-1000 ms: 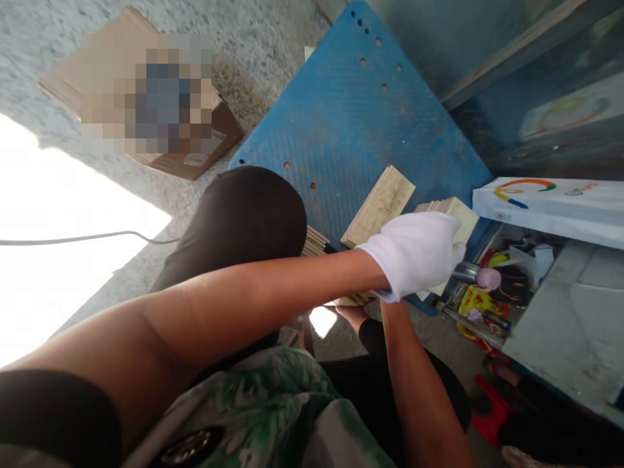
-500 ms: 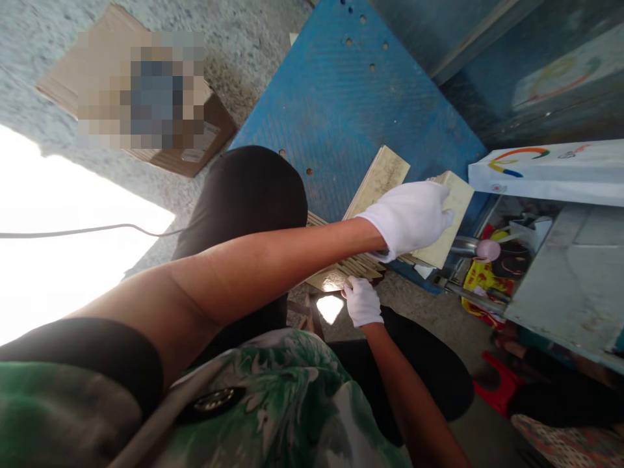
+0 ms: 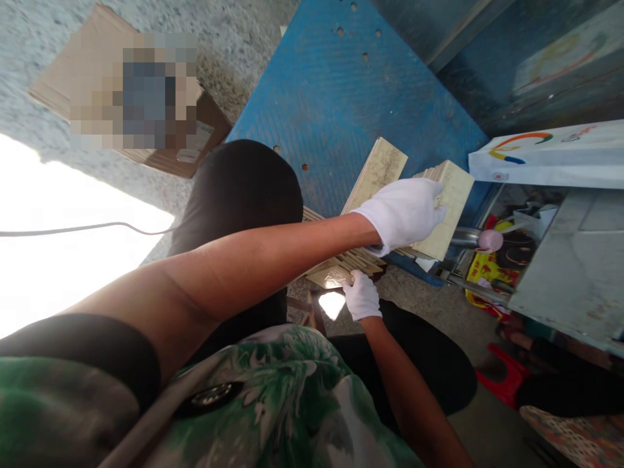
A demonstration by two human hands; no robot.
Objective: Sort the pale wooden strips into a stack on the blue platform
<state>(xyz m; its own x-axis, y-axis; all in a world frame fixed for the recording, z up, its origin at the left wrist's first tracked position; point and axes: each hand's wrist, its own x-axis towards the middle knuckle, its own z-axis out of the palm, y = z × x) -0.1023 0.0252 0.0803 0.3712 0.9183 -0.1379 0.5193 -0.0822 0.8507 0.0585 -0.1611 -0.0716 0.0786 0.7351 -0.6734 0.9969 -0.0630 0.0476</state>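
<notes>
My left hand (image 3: 404, 211), in a white glove, reaches across to a stack of thin cream rectangular boards (image 3: 451, 208). Its thumb and index finger are apart and touch the top board. A second pile of cream boards (image 3: 383, 166) with dark smudges lies left of that hand. Lower down, my right hand (image 3: 362, 297), also gloved, has its fingers closed at the edge of a shiny cream board (image 3: 331, 276). More boards lie fanned just above it, partly covered by my left forearm.
The boards rest on a blue ribbed platform (image 3: 312, 123) with several holes. A cardboard box (image 3: 205, 140) stands on the floor at left. To the right are a white printed bag (image 3: 546, 156), a flask with a pink lid (image 3: 490, 240), a grey metal surface (image 3: 570, 260) and a red stool (image 3: 504, 377) near another person.
The whole view has shifted slightly. Both hands stay at nearly the same places on the boards, and I see nothing picked up or released.
</notes>
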